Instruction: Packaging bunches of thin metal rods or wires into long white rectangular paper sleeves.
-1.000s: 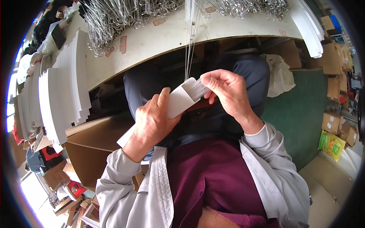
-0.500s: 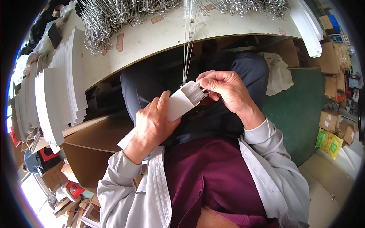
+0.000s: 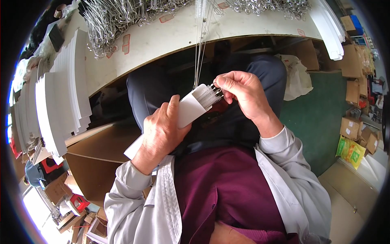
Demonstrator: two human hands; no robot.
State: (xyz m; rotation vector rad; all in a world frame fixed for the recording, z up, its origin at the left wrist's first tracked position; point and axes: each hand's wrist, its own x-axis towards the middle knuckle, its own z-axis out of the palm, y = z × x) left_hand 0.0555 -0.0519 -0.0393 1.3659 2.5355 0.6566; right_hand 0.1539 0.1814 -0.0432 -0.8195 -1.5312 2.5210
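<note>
My left hand (image 3: pixel 161 126) is wrapped round a long, narrow white box (image 3: pixel 189 110), tilted with its open end up toward the right. Several thin bristle brushes (image 3: pixel 208 96) stick out of that end, side by side. At their tips, my right hand (image 3: pixel 240 91) has thumb and forefinger pinched on the end of one brush (image 3: pixel 215 84). Its other fingers curl below. How far the brushes reach inside the box is hidden. Thin wire stems (image 3: pixel 200 61) hang over the table edge and end behind the box's top corner.
Heaps of metal wire brushes with looped ends (image 3: pixel 103 30) lie on the pale table (image 3: pixel 162 38). White flat boxes (image 3: pixel 55 110) stack at the left, more white boxes (image 3: pixel 331 38) at the right. A cardboard carton (image 3: pixel 95 162) stands beside my left arm, and a plastic bag (image 3: pixel 298 77) lies beyond my right knee.
My right hand has shifted slightly up, fingers pinched closer at the brush tips. More of the brush ends now shows beyond the box opening. My left hand and the box have barely moved.
</note>
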